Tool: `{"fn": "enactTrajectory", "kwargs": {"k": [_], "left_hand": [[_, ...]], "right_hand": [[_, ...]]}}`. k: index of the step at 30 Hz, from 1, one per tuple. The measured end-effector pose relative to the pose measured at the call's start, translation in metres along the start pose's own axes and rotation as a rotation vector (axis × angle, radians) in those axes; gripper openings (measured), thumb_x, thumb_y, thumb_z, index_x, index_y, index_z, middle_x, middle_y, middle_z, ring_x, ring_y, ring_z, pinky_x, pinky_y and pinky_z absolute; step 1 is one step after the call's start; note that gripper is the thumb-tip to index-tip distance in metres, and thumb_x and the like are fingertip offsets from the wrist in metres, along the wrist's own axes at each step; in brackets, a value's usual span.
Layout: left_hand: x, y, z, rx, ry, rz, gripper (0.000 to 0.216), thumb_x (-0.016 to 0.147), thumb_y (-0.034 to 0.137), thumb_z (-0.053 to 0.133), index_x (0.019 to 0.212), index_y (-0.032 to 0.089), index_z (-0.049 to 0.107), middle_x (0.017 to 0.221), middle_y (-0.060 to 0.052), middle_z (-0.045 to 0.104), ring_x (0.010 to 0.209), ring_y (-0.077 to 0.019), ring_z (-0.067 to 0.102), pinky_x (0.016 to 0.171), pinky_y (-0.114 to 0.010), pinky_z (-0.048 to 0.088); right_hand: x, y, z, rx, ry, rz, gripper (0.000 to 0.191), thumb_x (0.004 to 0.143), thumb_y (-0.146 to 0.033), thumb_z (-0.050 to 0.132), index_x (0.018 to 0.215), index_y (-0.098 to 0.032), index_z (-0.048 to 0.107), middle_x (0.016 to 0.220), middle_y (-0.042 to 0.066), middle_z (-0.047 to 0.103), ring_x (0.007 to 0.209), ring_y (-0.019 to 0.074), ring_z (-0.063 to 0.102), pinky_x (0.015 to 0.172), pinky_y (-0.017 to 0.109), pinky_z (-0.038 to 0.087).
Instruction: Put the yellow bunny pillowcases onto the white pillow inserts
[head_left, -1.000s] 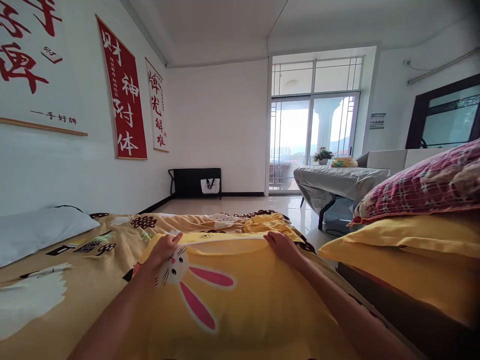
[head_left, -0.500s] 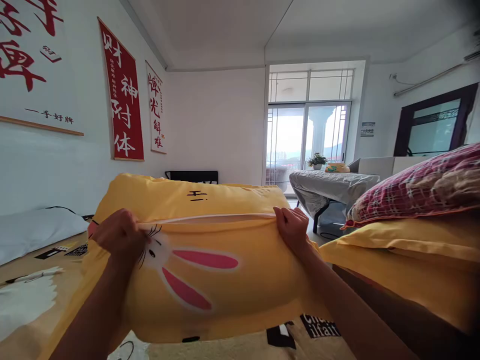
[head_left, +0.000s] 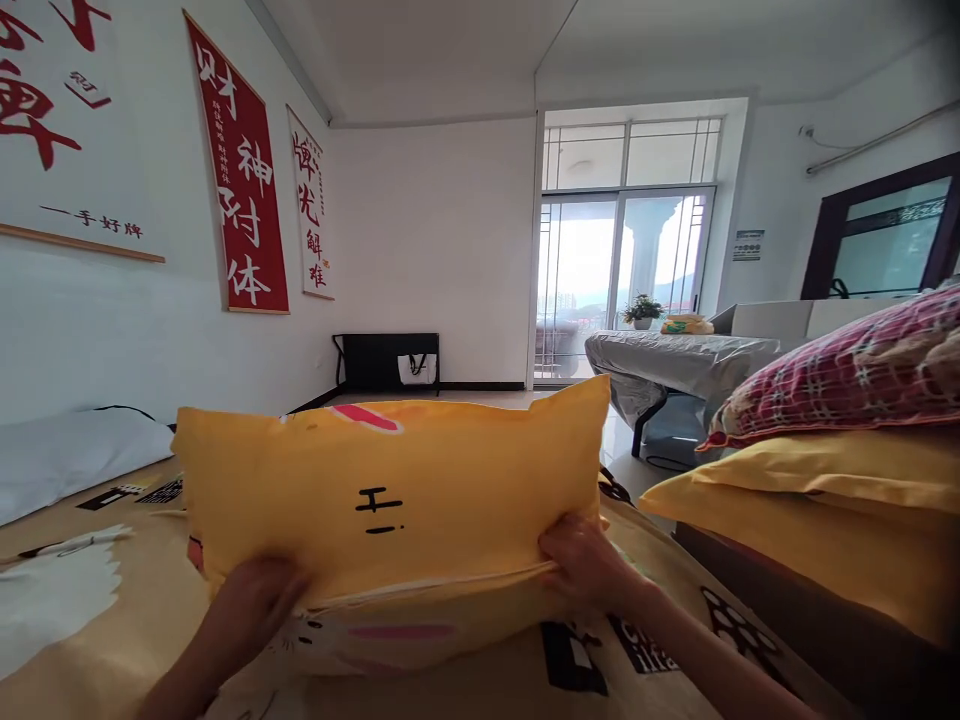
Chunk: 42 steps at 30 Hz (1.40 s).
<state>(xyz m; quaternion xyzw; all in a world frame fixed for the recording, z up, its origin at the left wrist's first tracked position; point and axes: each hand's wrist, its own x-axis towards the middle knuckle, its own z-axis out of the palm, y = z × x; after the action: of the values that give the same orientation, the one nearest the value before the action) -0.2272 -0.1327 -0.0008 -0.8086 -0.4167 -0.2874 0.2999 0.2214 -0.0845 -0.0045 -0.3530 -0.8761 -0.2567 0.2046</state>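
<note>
A yellow pillow with a pink-eared rabbit print stands on edge on the bed, its zipper seam facing me low down. My left hand grips the pillow's lower left part at the seam, fingers closed on the fabric. My right hand pinches the seam at the lower right. The pillow rests on a tan patterned bedspread.
A white pillow lies at the left by the wall. At the right, a red plaid pillow sits on stacked yellow pillows. Beyond the bed stand a covered table and a black rack. Scrolls hang on the wall.
The pillow was lifted off the bed and turned over away from me; it now stands with its seam at the bottom. Both hands stayed on the seam and dropped lower.
</note>
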Motion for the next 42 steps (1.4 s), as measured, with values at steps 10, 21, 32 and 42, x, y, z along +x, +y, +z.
{"fn": "enactTrajectory", "kwargs": {"k": [10,21,32,42], "left_hand": [[0.014,0.025,-0.041,0.117,-0.764,0.081,0.015,0.068,0.005,0.057,0.064,0.017,0.064,0.067,-0.005,0.069,0.065,-0.0231,0.064,0.058,-0.030,0.034],[0.079,-0.007,-0.128,0.480,0.467,-0.200,0.031,0.068,0.013,0.045,0.051,0.021,0.020,0.047,0.002,0.023,0.047,-0.0116,0.029,0.049,-0.029,0.017],[0.034,-0.025,-0.025,0.133,-0.011,0.122,0.020,0.081,0.013,0.047,0.063,0.020,0.055,0.060,-0.003,0.059,0.057,-0.0147,0.053,0.058,-0.028,0.036],[0.020,0.014,-0.007,-0.047,-0.822,-0.147,0.023,0.078,0.015,0.050,0.082,0.018,0.073,0.092,-0.013,0.072,0.093,-0.0306,0.065,0.080,-0.039,0.046]], "right_hand": [[0.012,0.000,-0.026,-0.200,-0.416,-0.139,0.016,0.074,-0.005,0.054,0.067,-0.015,0.065,0.065,0.008,0.069,0.055,0.0164,0.060,0.053,0.029,0.024],[0.090,0.025,-0.147,-0.641,0.636,-0.081,0.027,0.073,-0.005,0.046,0.050,-0.019,0.044,0.046,-0.003,0.042,0.048,0.0108,0.032,0.057,0.027,0.024],[0.039,0.015,-0.046,-0.338,0.245,-0.197,0.036,0.090,-0.011,0.041,0.056,-0.019,0.051,0.052,0.000,0.050,0.055,0.0134,0.041,0.066,0.031,0.027],[-0.001,-0.015,-0.003,-0.170,-0.362,-0.080,0.017,0.077,-0.005,0.057,0.066,-0.013,0.067,0.067,0.010,0.069,0.065,0.0193,0.063,0.068,0.031,0.036]]}}
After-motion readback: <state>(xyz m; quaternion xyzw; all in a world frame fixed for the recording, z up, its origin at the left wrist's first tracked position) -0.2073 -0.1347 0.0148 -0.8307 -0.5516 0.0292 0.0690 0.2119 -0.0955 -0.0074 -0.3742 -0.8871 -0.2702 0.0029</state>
